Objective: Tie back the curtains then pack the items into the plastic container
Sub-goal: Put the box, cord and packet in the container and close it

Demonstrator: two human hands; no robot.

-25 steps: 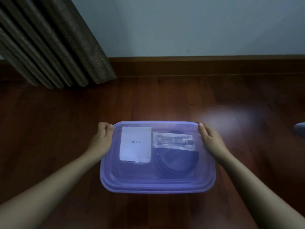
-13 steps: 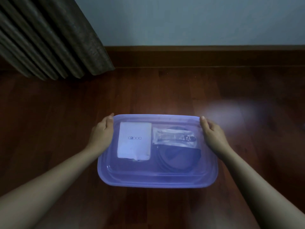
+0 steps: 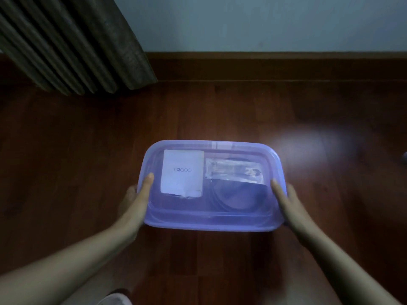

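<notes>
Purple plastic container [image 3: 211, 224] was lidded, items [image 3: 182, 172] inside; left hand [image 3: 137, 199] and right hand [image 3: 286, 201] had slid from far corners to its sides, fingers [image 3: 148, 183] gripping it; packing looked done.

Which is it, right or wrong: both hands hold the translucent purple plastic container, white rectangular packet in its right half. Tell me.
Wrong: head view shows the white rectangular packet in the left half of the purple container; left hand and right hand do hold it.
</notes>
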